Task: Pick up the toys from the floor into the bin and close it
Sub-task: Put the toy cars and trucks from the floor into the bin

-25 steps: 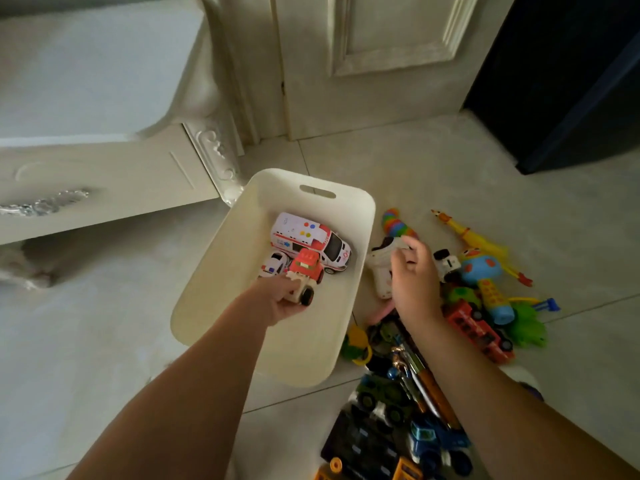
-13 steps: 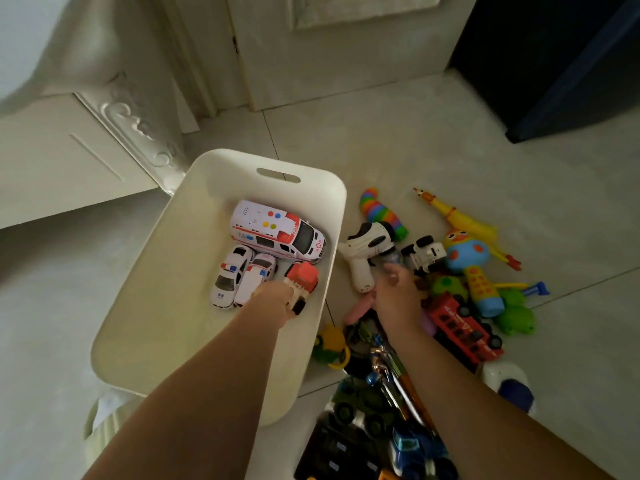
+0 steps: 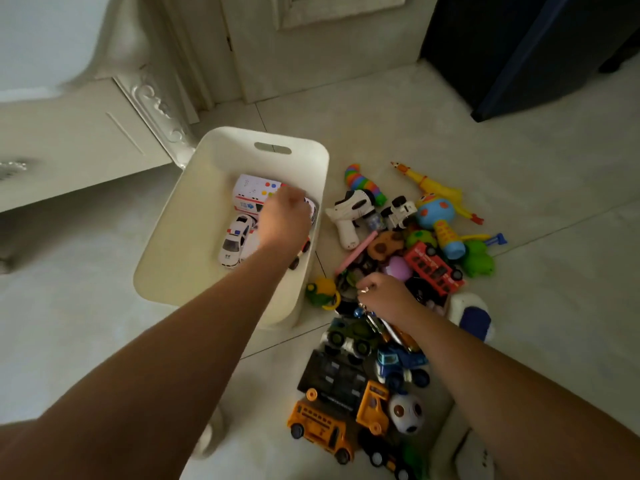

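Head view: left hand [image 3: 284, 220] blurred over bin [image 3: 187, 220], grip unreadable; right hand [image 3: 386, 299] pinching small shiny piece [image 3: 363, 290] in toy pile [image 3: 433, 268] on floor [image 3: 450, 133] right of bin; probably light rigid plastic, slick, best grabbed across bodies, not wheels.

The cream plastic bin [image 3: 194, 188] stands open on the floor, a handle slot in its far wall. Inside lie a white ambulance [image 3: 251, 194] and a white police car [image 3: 235, 239], side by side. Just right of it the toys are heaped: rainbow caterpillar [image 3: 362, 181], white toy gun [image 3: 349, 213], rubber chicken [image 3: 436, 190], red bus [image 3: 433, 268], yellow school bus [image 3: 320, 427], ball [image 3: 405, 414].
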A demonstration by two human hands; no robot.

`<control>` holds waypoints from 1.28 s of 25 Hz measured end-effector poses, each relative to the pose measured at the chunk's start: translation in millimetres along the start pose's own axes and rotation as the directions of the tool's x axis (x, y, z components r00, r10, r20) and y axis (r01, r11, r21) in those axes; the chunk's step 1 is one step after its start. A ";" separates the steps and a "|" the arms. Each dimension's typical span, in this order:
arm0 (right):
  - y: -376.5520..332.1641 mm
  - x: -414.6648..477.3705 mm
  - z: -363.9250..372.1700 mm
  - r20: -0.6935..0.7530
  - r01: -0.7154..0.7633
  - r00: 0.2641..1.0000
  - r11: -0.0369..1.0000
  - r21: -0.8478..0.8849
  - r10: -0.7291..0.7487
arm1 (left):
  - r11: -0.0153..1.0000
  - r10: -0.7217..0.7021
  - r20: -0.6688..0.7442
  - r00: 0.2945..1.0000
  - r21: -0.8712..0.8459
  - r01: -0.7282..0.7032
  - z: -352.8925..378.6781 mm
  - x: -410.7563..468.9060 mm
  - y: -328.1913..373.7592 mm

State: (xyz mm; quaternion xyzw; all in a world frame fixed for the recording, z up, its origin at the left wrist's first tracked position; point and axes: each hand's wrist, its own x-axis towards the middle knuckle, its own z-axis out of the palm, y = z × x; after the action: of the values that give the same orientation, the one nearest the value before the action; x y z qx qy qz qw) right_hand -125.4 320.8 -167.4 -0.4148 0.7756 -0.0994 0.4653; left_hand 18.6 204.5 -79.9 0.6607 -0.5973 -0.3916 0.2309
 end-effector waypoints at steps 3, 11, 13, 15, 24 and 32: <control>19.6 -24.8 7.3 0.057 0.045 0.998 0.988 -0.149 -0.037 | 0.961 0.275 0.257 0.926 -0.064 -0.268 17.2 -65.0 2.6; 55.9 -59.2 53.1 0.226 0.148 0.972 0.909 -0.390 -0.061 | 0.807 -0.395 0.548 0.737 0.590 -0.006 67.7 -128.3 -128.4; 55.4 -61.8 66.0 0.250 0.173 0.966 0.870 -0.462 -0.060 | 0.794 -0.446 0.492 0.747 0.604 0.077 65.9 -124.9 -148.1; 53.1 -61.6 79.3 0.238 0.182 0.969 0.819 -0.544 -0.057 | 0.795 -0.499 0.499 0.709 0.588 0.146 65.5 -120.6 -155.8; 56.8 -65.5 121.4 0.089 0.144 0.989 0.678 -0.720 -0.116 | 0.826 -0.543 0.580 0.607 0.499 0.262 77.0 -107.2 -160.9; 66.7 -62.2 117.6 0.196 0.240 0.969 0.745 -0.623 -0.148 | 0.821 -0.570 0.605 0.555 0.444 0.358 70.2 -99.2 -153.5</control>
State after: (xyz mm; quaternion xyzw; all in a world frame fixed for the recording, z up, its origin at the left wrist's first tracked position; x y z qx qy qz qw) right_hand -53.7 436.2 -228.0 -0.6328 0.6821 0.1518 0.3335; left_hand 58.3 339.8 -215.8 0.6139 -0.4876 -0.5784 -0.2254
